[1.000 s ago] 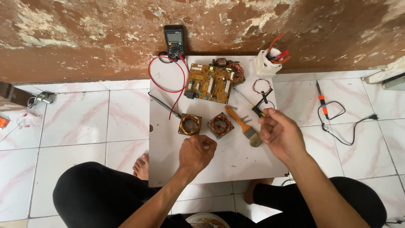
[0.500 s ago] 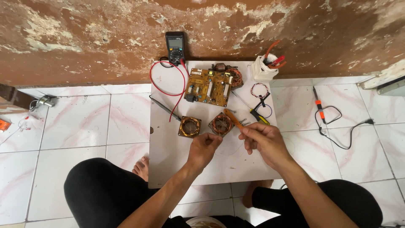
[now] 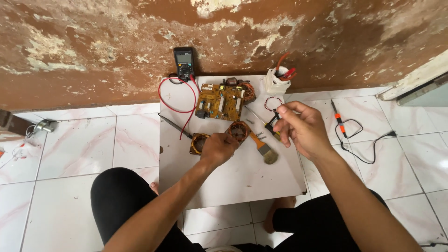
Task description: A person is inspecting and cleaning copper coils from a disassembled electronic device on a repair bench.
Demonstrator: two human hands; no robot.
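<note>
**Hands over copper coils on a white desk**

Left hand closed, resting on two round copper coils mid-desk. Right hand raised, pinching a small dark part. Brush between. Yellow circuit board behind; black multimeter at wall. Free white desk toward near edge.

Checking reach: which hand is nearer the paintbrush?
Left. The left hand rests just left of the paintbrush, near its handle; the right hand is raised to its right.

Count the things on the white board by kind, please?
Multimeter: 1
Circuit board: 1
Copper coil parts: 2
Brush: 1
White cup of tools: 1
Total: 6
</note>
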